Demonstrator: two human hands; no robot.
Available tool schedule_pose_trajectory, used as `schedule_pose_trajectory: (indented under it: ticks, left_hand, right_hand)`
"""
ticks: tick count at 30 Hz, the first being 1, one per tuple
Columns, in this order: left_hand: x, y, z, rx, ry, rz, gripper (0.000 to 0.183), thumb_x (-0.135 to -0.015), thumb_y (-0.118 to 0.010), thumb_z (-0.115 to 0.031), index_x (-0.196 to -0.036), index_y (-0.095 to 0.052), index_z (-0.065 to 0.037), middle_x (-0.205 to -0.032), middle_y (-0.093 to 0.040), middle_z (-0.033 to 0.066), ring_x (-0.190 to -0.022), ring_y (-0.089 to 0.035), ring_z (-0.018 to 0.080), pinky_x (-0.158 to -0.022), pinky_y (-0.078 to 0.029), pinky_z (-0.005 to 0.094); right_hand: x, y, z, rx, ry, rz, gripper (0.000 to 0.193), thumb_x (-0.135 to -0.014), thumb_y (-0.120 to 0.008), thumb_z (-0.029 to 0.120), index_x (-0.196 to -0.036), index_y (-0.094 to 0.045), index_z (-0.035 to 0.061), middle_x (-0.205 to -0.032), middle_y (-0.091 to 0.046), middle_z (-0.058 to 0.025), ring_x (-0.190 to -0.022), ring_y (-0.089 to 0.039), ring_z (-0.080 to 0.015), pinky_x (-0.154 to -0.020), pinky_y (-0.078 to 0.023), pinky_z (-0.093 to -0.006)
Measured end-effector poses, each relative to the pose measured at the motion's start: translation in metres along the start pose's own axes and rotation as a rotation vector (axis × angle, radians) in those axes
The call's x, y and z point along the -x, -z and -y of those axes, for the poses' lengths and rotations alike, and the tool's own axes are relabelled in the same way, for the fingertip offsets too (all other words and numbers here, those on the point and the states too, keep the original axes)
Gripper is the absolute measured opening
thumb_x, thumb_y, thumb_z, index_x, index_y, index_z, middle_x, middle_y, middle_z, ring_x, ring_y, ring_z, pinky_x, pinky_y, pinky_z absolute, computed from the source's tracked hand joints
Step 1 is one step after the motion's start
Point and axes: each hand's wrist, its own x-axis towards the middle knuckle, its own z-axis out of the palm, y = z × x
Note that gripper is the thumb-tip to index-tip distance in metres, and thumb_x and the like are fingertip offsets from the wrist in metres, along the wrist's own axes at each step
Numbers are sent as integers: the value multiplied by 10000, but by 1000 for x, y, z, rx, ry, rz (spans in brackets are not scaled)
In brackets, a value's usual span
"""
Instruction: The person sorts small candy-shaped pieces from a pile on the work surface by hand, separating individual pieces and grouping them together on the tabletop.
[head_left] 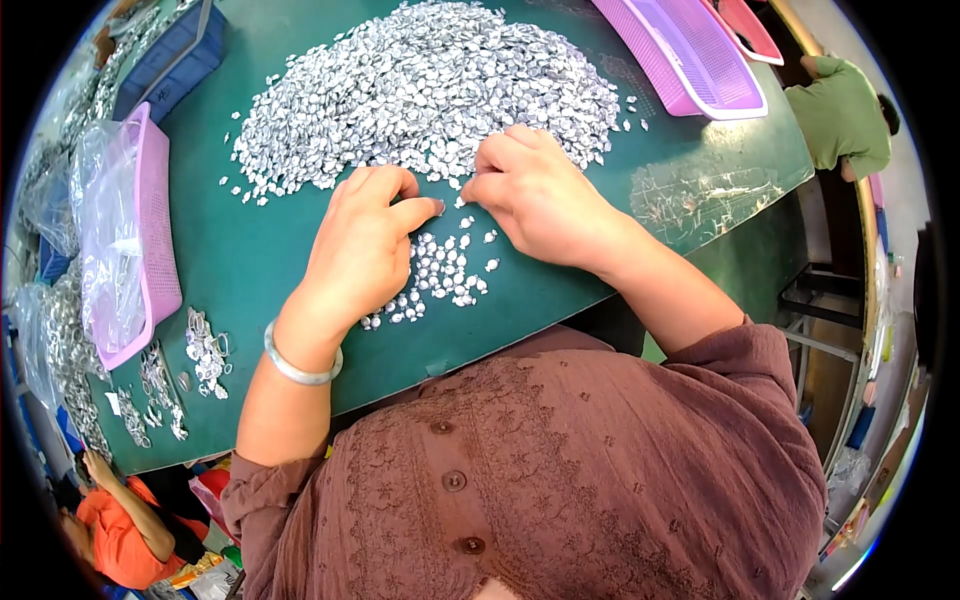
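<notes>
A broad heap of small silver metal pieces (430,85), rounded with little tabs at their ends, lies on the green tabletop (215,260). At the heap's near edge my two hands face each other, a short gap apart. My left hand (360,240) rests with its fingers curled and its thumb held away from them. My right hand (535,195) has its fingers bent together, and a single silver piece (460,202) shows at its thumb tip. What lies under the right fingers is hidden. Between my hands and the table's front edge is a smaller loose group of silver pieces (440,268).
A pink-purple basket (160,235) with clear plastic bags stands at left, a blue crate (180,60) behind it. Keychain-like metal parts (207,352) lie near the left front. A purple basket (700,70) sits at far right. People in green (840,115) and orange (125,535) are nearby.
</notes>
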Motion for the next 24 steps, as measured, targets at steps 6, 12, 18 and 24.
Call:
schedule_pose_trajectory:
  ticks: [6, 12, 18, 24]
  left_hand:
    - [1, 2, 0, 36, 13, -8, 377, -706, -531, 112, -989, -730, -39, -974, -602, 109, -937, -565, 299, -860, -468, 382]
    - [3, 2, 0, 39, -11, 8, 373, -714, -530, 120, -993, -726, -32, -985, -602, 111, -937, -562, 300, -865, -469, 379]
    - [4, 0, 2, 60, 4, -31, 378, -725, -526, 117, -1007, -725, -39, -989, -603, 110, -939, -563, 299, -861, -470, 376]
    - [7, 3, 2, 53, 0, 24, 372, -726, -525, 118, -992, -729, -41, -998, -603, 106, -946, -567, 292, -855, -471, 373]
  right_hand:
    - [-4, 2, -2, -7, -47, -29, 157, -781, -668, 11, -913, -722, 75, -926, -609, -47, -908, -564, -265, -841, -436, -379]
    - [-4, -1, -1, 20, -36, -3, 164, -794, -648, 11, -921, -725, 80, -917, -604, -47, -906, -565, -264, -848, -434, -383]
    - [-1, 0, -2, 11, 32, 10, 243, -744, -639, -3, -930, -741, 116, -891, -569, -35, -865, -546, -251, -797, -416, -378]
    - [1, 6, 4, -25, 41, 72, 255, -721, -650, -4, -925, -742, 117, -893, -565, -39, -868, -540, -251, -788, -415, -381]
